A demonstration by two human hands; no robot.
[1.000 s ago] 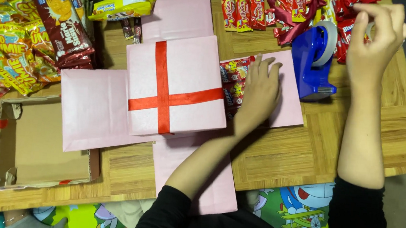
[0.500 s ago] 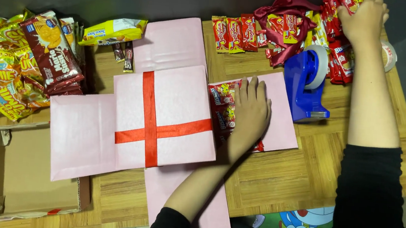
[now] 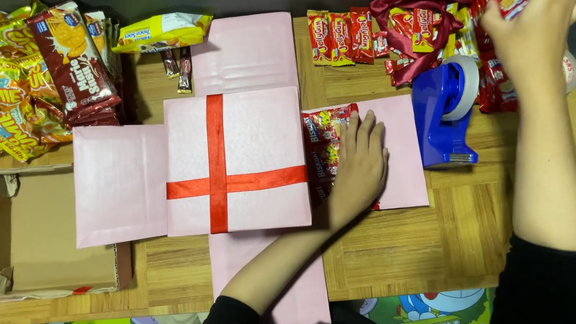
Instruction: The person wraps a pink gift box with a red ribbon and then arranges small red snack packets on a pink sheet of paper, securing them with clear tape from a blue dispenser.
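Filling the pink unfolded box with red snack packets

The left hand [image 3: 360, 165] is pressing flat, fingers spread, on red packets [image 3: 321, 151] lying on the box's right flap [image 3: 407, 151]; the right hand [image 3: 529, 30] is closing its fingers on a packet from the pile [image 3: 496, 83] at the desk's [image 3: 433, 251] far edge, which likely needs carrying to the flap.

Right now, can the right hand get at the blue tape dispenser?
Probably yes. The right hand is over the red snack packets at the far edge, just beyond the blue tape dispenser; nothing lies between them, and the dispenser's top is uncovered.
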